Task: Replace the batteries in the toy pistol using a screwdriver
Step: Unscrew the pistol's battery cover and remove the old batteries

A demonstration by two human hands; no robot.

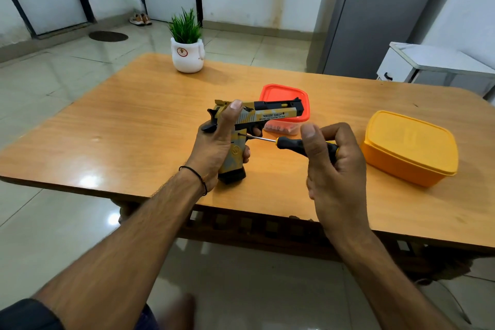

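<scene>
Both grips are closing tight: left [217,142] holding the pistol [251,126] (barrel rightward), right [332,158] pressing the screwdriver [292,143] into it.

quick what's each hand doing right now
Left hand: closed around the toy pistol, held upright on the table.
Right hand: closed on the screwdriver, tip at the pistol grip.

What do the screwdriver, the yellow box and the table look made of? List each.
Screwdriver: bright metal shaft, black and yellow handle, probably plastic or rubber.
Yellow box: matte, seemingly opaque plastic with a moulded lid.
Table: wood or wood veneer, visible grain, glossy reflections.
</scene>
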